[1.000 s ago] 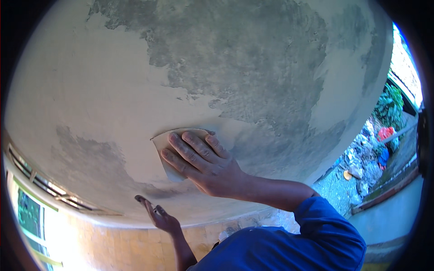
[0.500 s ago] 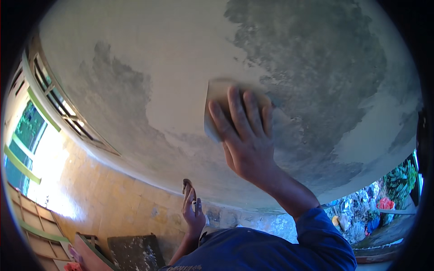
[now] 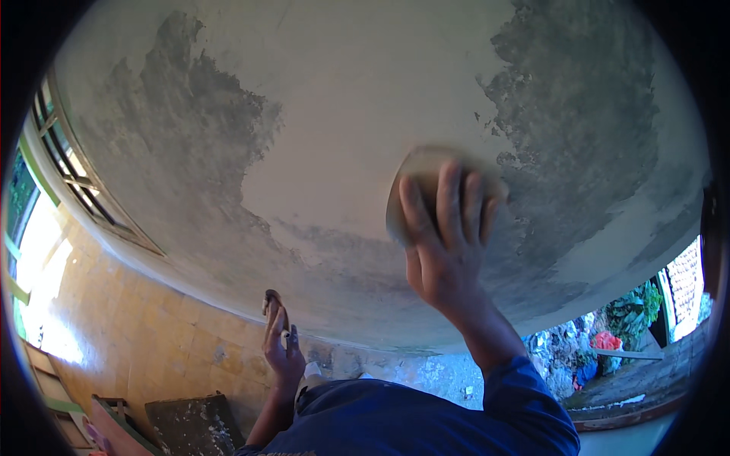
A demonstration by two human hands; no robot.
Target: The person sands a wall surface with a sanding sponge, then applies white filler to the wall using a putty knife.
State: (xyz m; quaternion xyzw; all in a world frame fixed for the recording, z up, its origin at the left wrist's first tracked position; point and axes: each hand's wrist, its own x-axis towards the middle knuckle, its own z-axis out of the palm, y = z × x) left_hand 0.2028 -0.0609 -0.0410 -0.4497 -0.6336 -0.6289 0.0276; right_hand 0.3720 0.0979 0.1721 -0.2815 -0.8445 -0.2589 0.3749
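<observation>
My right hand [image 3: 449,258] lies with its fingers spread over a tan sheet of sandpaper [image 3: 426,161], pressing it against a pale wall [image 3: 334,114]. Motion blurs the sheet's upper edge, and its left edge bends away from the wall. Rough dark grey patches [image 3: 566,114] flank a smoother light area. Lower left, beside the wall's foot, my left hand [image 3: 283,361] has its fingers bent around something. A dark brown end [image 3: 271,295] shows at its fingertips, and a short pale piece [image 3: 286,334] sits by the fingers; I cannot make out their kind.
A framed window [image 3: 91,178] is set in the wall at left. Yellowish floor tiles [image 3: 163,319] run below, with a paint-spattered dark board [image 3: 194,425] on them. Rubble, a red bundle [image 3: 606,341] and green plants [image 3: 635,308] lie at the right beside a ledge.
My right hand and the sandpaper have moved right and slightly down in the picture. The view has shifted too: the wall patches sit farther right, while my left hand appears farther left.
</observation>
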